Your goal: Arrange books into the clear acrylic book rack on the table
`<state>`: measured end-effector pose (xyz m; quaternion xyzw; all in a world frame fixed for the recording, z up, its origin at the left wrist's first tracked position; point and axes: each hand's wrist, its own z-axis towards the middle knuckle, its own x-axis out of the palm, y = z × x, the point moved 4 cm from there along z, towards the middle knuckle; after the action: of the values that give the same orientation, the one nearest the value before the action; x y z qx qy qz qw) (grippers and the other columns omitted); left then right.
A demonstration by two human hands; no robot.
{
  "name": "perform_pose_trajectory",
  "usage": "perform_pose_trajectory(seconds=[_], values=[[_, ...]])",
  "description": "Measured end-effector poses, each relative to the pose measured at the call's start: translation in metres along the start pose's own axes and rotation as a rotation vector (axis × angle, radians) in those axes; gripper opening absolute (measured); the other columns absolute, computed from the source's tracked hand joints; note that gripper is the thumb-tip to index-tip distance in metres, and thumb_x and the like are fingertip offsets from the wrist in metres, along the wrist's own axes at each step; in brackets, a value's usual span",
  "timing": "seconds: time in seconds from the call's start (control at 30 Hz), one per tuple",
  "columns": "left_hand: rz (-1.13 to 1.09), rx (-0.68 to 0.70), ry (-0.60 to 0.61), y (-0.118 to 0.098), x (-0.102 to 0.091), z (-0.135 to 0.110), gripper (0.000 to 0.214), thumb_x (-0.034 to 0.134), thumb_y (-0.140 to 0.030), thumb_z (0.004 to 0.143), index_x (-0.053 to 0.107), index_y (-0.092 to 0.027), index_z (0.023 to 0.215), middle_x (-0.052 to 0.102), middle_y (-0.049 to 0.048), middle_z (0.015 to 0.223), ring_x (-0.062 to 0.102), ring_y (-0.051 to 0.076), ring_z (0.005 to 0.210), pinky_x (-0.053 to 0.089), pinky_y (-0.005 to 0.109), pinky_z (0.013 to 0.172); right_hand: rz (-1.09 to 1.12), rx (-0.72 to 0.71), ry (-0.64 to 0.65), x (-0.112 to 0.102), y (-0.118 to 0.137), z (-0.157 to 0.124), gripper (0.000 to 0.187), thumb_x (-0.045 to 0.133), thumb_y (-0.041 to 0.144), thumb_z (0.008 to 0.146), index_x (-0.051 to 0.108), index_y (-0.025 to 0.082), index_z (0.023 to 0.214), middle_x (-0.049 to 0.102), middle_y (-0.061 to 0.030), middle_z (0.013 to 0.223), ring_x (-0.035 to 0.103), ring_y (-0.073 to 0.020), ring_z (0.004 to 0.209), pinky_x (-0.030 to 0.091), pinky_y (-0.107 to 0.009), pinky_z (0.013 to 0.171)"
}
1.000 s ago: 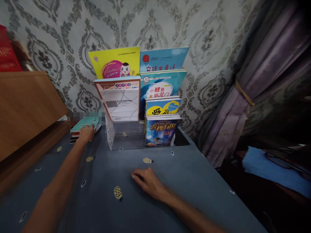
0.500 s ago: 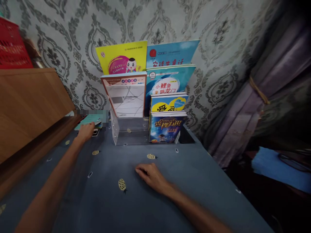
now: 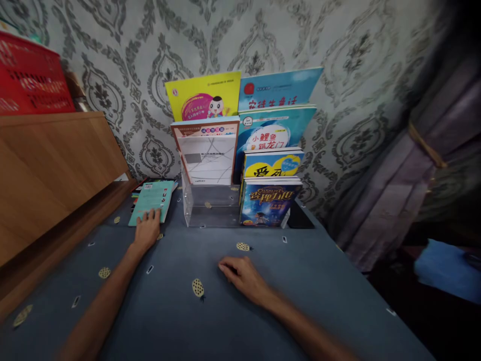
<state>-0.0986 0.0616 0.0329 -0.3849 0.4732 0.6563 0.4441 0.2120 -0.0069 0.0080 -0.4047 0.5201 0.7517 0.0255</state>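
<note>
My left hand (image 3: 148, 230) is at the near edge of a teal book (image 3: 152, 196), its fingers over the cover and its thumb hidden. This book lies on a small pile of books (image 3: 135, 188) beside the wooden cabinet. My right hand (image 3: 242, 276) rests on the tablecloth with curled fingers, and nothing shows in it. Beyond it stands a clear acrylic book rack (image 3: 188, 208). Upright in the rack are a yellow book (image 3: 205, 82), a white-covered book (image 3: 208, 158), blue picture books (image 3: 278, 128) and a dark blue paperback (image 3: 266, 203).
A wooden cabinet (image 3: 56, 165) with a red basket (image 3: 33, 80) on top stands at the left. Right of the rack lies a flat black object (image 3: 300, 218). A tied curtain (image 3: 409, 175) hangs past the right table edge, near a blue cloth-like thing (image 3: 449, 271).
My left hand has moved nearer and the teal book has slid toward me with it, uncovering more of its cover. The view has shifted slightly left. My right hand stays on the table.
</note>
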Motion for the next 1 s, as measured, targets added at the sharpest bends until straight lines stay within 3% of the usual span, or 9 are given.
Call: perform_pose_trajectory(seconds=[0.2, 0.47, 0.57, 0.67, 0.73, 0.8, 0.87, 0.93, 1.0], values=[[0.013, 0.067, 0.073, 0.003, -0.004, -0.015, 0.057, 0.037, -0.005, 0.09, 0.041, -0.014, 0.146, 0.05, 0.0195, 0.147, 0.057, 0.03, 0.124, 0.048, 0.043, 0.098, -0.017, -0.013, -0.002, 0.0, 0.001, 0.0, 0.029, 0.045, 0.026, 0.096, 0.067, 0.017, 0.08, 0.062, -0.0003, 0.065, 0.054, -0.0133, 0.06, 0.036, -0.024, 0.06], [-0.003, 0.138, 0.214, 0.004, -0.02, -0.084, 0.067, 0.036, 0.002, 0.084, 0.048, -0.025, 0.143, 0.056, 0.0125, 0.143, 0.058, 0.027, 0.126, 0.047, 0.043, 0.098, -0.028, -0.006, 0.006, 0.001, -0.001, -0.001, 0.031, 0.044, 0.028, 0.097, 0.069, 0.017, 0.084, 0.065, -0.0022, 0.067, 0.057, -0.0146, 0.061, 0.038, -0.024, 0.06], [0.001, 0.128, 0.292, -0.001, -0.037, -0.113, 0.06, 0.043, -0.004, 0.083, 0.054, -0.026, 0.137, 0.066, 0.0141, 0.129, 0.066, 0.028, 0.11, 0.05, 0.041, 0.089, -0.028, -0.016, 0.007, 0.0, -0.001, -0.001, 0.029, 0.044, 0.027, 0.097, 0.069, 0.018, 0.085, 0.065, -0.0016, 0.066, 0.056, -0.0145, 0.061, 0.037, -0.024, 0.06], [-0.103, 0.184, 0.417, -0.003, -0.051, -0.128, 0.041, 0.052, -0.024, 0.087, 0.063, -0.031, 0.126, 0.069, 0.0117, 0.123, 0.068, 0.031, 0.106, 0.051, 0.041, 0.083, -0.028, -0.016, 0.005, 0.0, 0.0, -0.001, 0.028, 0.044, 0.026, 0.097, 0.069, 0.018, 0.086, 0.064, -0.0012, 0.066, 0.056, -0.0145, 0.06, 0.036, -0.025, 0.06], [-0.283, 0.241, 0.468, 0.001, -0.055, -0.122, 0.039, 0.056, -0.043, 0.087, 0.064, -0.037, 0.125, 0.069, 0.0064, 0.124, 0.067, 0.03, 0.11, 0.051, 0.038, 0.084, -0.034, -0.014, 0.01, 0.001, 0.0, 0.0, 0.028, 0.044, 0.026, 0.097, 0.069, 0.018, 0.086, 0.064, -0.0012, 0.066, 0.056, -0.0146, 0.06, 0.036, -0.025, 0.06], [-0.446, 0.223, 0.455, 0.01, -0.051, -0.103, 0.045, 0.048, -0.054, 0.091, 0.059, -0.038, 0.132, 0.071, 0.0031, 0.122, 0.066, 0.027, 0.112, 0.05, 0.035, 0.088, -0.045, -0.009, 0.016, 0.001, 0.001, 0.0, 0.029, 0.044, 0.026, 0.097, 0.069, 0.018, 0.085, 0.064, -0.0012, 0.065, 0.056, -0.0145, 0.06, 0.036, -0.025, 0.06], [-0.452, 0.072, 0.414, 0.023, -0.037, -0.075, 0.05, 0.039, -0.055, 0.094, 0.058, -0.031, 0.134, 0.067, 0.0068, 0.129, 0.063, 0.029, 0.117, 0.049, 0.037, 0.09, -0.055, -0.008, 0.016, 0.002, 0.001, 0.0, 0.03, 0.044, 0.027, 0.097, 0.069, 0.017, 0.083, 0.063, -0.0012, 0.065, 0.055, -0.0145, 0.06, 0.036, -0.025, 0.06], [-0.384, -0.115, 0.279, 0.032, -0.019, -0.048, 0.055, 0.036, -0.049, 0.097, 0.047, -0.023, 0.144, 0.055, 0.0125, 0.145, 0.053, 0.031, 0.13, 0.046, 0.041, 0.098, -0.057, -0.014, 0.015, 0.002, 0.001, 0.0, 0.029, 0.045, 0.026, 0.097, 0.069, 0.017, 0.083, 0.063, -0.0011, 0.065, 0.055, -0.0144, 0.06, 0.036, -0.024, 0.061], [-0.346, -0.207, 0.231, 0.032, 0.002, -0.032, 0.057, 0.033, -0.045, 0.099, 0.043, -0.016, 0.147, 0.047, 0.0169, 0.15, 0.05, 0.033, 0.133, 0.045, 0.044, 0.1, -0.054, -0.026, 0.017, 0.002, 0.001, 0.0, 0.029, 0.044, 0.025, 0.098, 0.069, 0.017, 0.084, 0.063, -0.0011, 0.065, 0.055, -0.0141, 0.06, 0.037, -0.024, 0.061]])
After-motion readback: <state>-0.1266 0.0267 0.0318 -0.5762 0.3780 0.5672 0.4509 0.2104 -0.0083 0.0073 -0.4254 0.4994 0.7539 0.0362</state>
